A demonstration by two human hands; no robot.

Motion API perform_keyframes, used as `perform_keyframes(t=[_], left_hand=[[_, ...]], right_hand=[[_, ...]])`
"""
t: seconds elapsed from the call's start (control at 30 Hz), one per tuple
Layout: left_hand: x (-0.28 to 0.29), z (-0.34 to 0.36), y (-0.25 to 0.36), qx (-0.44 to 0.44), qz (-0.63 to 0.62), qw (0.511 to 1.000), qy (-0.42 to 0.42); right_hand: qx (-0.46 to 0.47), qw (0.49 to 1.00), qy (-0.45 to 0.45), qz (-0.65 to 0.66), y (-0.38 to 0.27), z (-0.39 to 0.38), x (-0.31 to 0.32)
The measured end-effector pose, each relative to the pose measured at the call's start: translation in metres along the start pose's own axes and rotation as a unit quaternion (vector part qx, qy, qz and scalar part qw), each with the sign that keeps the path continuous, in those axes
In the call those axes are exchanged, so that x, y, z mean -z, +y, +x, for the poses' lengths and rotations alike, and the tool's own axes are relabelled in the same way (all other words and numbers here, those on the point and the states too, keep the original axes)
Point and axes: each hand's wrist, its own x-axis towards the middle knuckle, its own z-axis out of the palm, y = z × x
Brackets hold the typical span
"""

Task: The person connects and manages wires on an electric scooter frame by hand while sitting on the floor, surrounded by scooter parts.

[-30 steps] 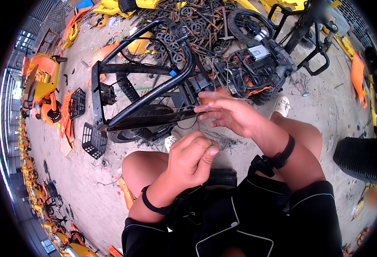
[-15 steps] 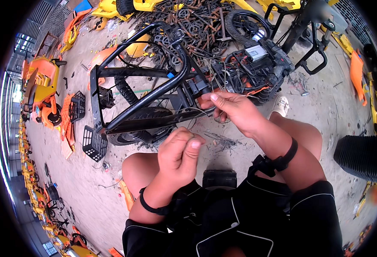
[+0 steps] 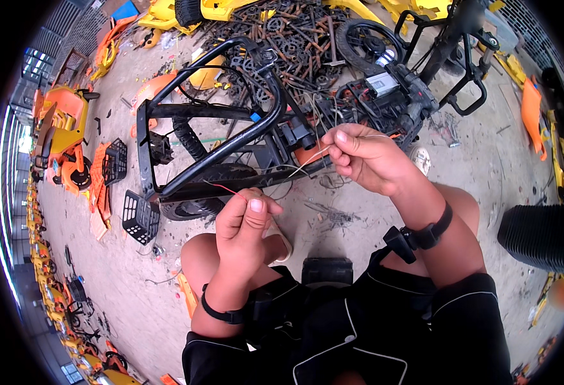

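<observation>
My left hand [image 3: 243,221] is closed in a pinch on a thin red wire [image 3: 223,188], whose loose end pokes out to the left. Further right and a little higher, my right hand [image 3: 368,157] pinches thin pale wires [image 3: 309,160] between thumb and fingers. These pale strands run down toward a dark cable by the black vehicle frame [image 3: 221,142]. The frame lies in front of me with a tyre [image 3: 221,172] under it. A black boxy part [image 3: 297,133] sits on the frame, just left of my right hand.
Beyond the frame lies a heap of rusty metal parts [image 3: 295,48]. An opened assembly with tangled wiring [image 3: 372,96] stands at the right. Black plastic baskets [image 3: 141,216] lie left. Small scraps [image 3: 333,215] litter the floor, and stacked black bins [image 3: 538,237] stand far right.
My hands have moved apart, the left one to the left and the right one to the right. The red wire now shows at my left hand, and pale wires show at my right.
</observation>
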Motion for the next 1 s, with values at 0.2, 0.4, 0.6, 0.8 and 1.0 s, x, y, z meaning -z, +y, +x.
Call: perform_keyframes(t=[0.2, 0.4, 0.6, 0.8, 1.0], left_hand=[[0.005, 0.001, 0.0, 0.004, -0.03, 1.0, 0.004], [0.007, -0.001, 0.0, 0.007, -0.031, 1.0, -0.003], [0.002, -0.003, 0.003, 0.02, -0.043, 0.999, -0.01], [0.001, -0.004, 0.002, 0.031, -0.017, 0.999, -0.033], [-0.001, -0.008, 0.0, 0.059, -0.016, 0.997, -0.048]], right_hand=[[0.043, 0.998, -0.043, 0.023, -0.004, -0.002, -0.009], [0.062, 0.994, -0.085, 0.039, 0.0, 0.006, 0.0], [0.088, 0.995, -0.038, 0.026, 0.005, 0.012, -0.003], [0.104, 0.993, 0.024, 0.041, 0.006, 0.018, -0.005], [0.097, 0.992, 0.065, 0.056, 0.006, 0.022, -0.008]])
